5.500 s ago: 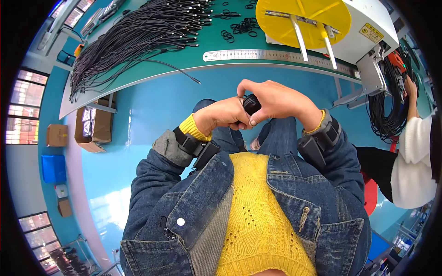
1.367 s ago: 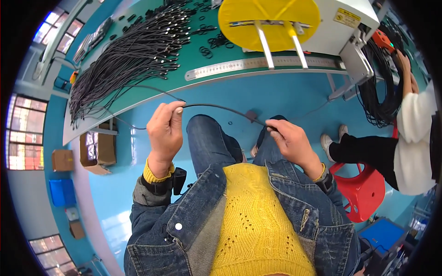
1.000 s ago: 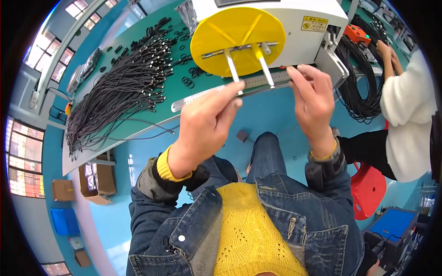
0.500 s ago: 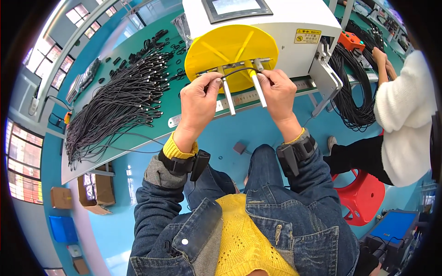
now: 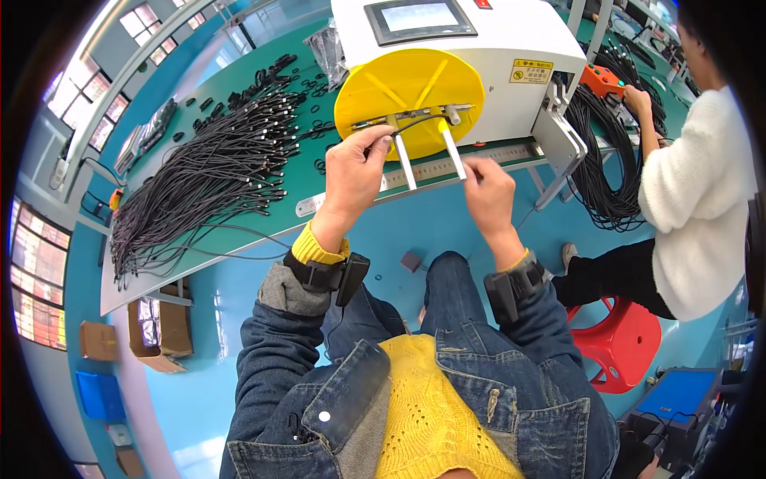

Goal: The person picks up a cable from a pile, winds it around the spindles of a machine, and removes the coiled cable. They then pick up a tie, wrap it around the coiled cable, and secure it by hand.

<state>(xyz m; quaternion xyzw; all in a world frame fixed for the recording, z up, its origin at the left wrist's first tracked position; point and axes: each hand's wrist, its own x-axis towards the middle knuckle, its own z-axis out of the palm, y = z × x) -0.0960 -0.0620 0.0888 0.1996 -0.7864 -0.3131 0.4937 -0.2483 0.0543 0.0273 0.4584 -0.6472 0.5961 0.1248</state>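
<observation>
A yellow disc (image 5: 365, 92) on the front of a white machine (image 5: 515, 40) carries two pale posts that point toward me. A black cable (image 5: 419, 122) runs across them, close to the disc. My left hand (image 5: 353, 176) is closed, its thumb and forefinger pinching the cable beside the left post (image 5: 406, 164). At the free tip of the right post (image 5: 453, 152) is my right hand (image 5: 490, 198), fingers curled together. Whether it grips anything is hidden.
A large bundle of black cables (image 5: 207, 172) lies on the green table (image 5: 239, 76), left. A metal ruler (image 5: 511, 153) runs along its front edge. At right, a person in a white sweater (image 5: 694, 172) reaches toward hanging cable coils (image 5: 594, 176). A red stool (image 5: 626, 343) stands below.
My right hand has left the cable by the disc and moved down toward me, to the right post's tip. My left hand keeps its pinch on the cable. The view has shifted slightly.
</observation>
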